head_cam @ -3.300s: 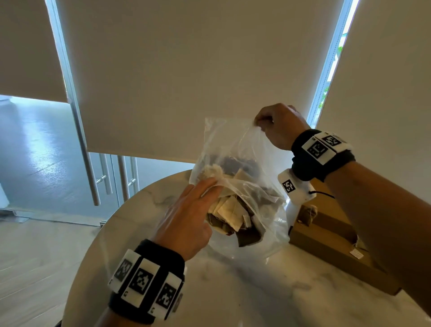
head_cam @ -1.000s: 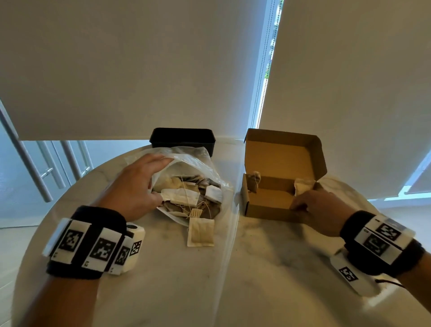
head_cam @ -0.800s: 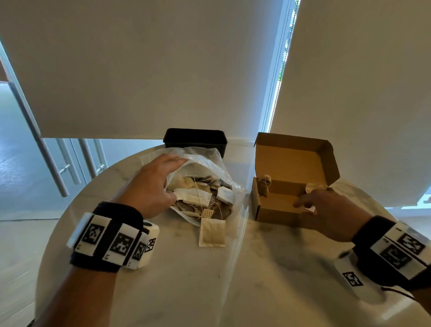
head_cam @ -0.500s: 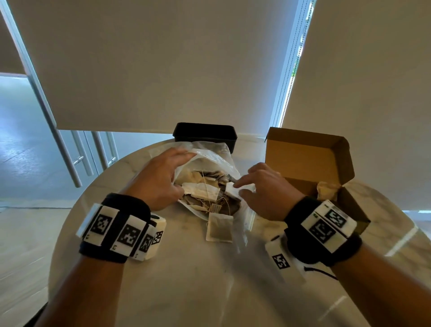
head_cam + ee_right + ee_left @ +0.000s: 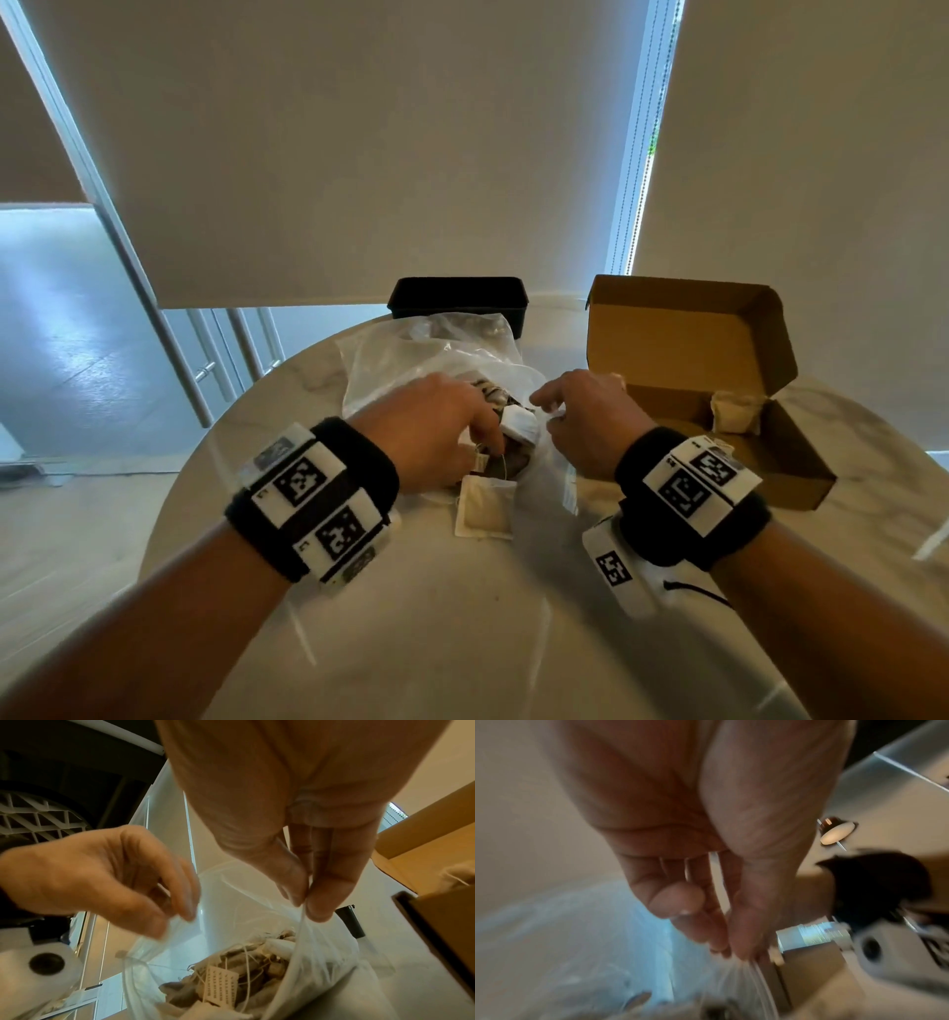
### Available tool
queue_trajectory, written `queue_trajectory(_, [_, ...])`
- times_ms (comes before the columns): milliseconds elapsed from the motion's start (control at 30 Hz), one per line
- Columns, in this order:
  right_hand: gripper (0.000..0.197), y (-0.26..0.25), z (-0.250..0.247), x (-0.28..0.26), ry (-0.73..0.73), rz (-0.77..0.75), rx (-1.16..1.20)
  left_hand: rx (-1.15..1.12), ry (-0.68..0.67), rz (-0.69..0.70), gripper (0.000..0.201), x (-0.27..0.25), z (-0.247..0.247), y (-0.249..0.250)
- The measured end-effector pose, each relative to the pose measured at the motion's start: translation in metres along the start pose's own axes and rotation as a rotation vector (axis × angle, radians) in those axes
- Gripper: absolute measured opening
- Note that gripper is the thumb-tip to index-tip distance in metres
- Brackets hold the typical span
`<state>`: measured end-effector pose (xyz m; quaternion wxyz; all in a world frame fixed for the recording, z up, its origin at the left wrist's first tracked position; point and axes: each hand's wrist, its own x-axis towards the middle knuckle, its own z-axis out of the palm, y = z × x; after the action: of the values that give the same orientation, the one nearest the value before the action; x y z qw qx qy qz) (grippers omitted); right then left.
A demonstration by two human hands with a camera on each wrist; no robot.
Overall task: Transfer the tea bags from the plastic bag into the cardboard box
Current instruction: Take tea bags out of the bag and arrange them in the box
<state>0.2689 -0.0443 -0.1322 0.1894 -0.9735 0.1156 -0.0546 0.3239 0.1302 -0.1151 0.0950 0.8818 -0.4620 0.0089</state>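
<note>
The clear plastic bag [image 5: 411, 360] lies on the round marble table [image 5: 462, 616], its mouth toward me and several tea bags [image 5: 244, 963] heaped inside. My left hand [image 5: 488, 437] pinches the mouth's left edge; the left wrist view is blurred. My right hand [image 5: 303, 906] pinches the right edge between thumb and fingers, so the mouth is held apart. One loose tea bag [image 5: 485, 506] lies flat on the table just in front of the mouth. The open cardboard box [image 5: 688, 334] stands to the right, lid up, with a tea bag [image 5: 734, 416] inside.
A black rectangular container [image 5: 457, 298] stands behind the plastic bag at the table's far edge. Roller blinds and a window frame rise just beyond the table. The table's curved edge runs close on the left of the bag.
My right hand has left the cardboard box and come left to the bag's mouth, where it now pinches the plastic. My left hand has slid from the bag's top to the mouth's edge.
</note>
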Motion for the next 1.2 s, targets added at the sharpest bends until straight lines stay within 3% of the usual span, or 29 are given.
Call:
queue_trajectory(100, [0.031,0.001,-0.001,0.002,-0.034,-0.013,-0.058,0.182,-0.137,-0.007,0.035,0.017,0.010,0.003])
queue_trajectory(233, [0.034,0.001,-0.001,0.002,-0.038,-0.014,-0.003,0.385,-0.189,0.031,0.046,0.028,0.011,0.000])
queue_trajectory(400, [0.038,0.003,-0.001,0.003,-0.049,-0.013,0.075,0.441,-0.268,0.044,0.039,0.036,0.015,-0.005])
queue_trajectory(533, [0.041,0.004,-0.002,0.002,-0.046,-0.006,0.101,0.414,-0.221,0.024,0.041,0.038,0.016,-0.006])
queue_trajectory(667, [0.039,0.005,-0.002,0.003,-0.054,-0.009,0.107,0.299,-0.161,-0.048,0.047,0.036,0.005,-0.008])
queue_trajectory(933, [0.043,0.008,-0.002,0.003,-0.089,-0.029,0.159,-0.113,0.082,-0.038,0.022,0.015,-0.036,-0.006])
queue_trajectory(1100, [0.022,0.019,-0.002,-0.001,-0.084,-0.070,0.210,-0.408,0.153,-0.019,0.012,0.007,-0.062,-0.008])
queue_trajectory(1200, [0.020,0.022,-0.009,-0.003,-0.072,-0.098,0.241,-0.521,0.206,-0.016,0.012,0.009,-0.078,-0.010])
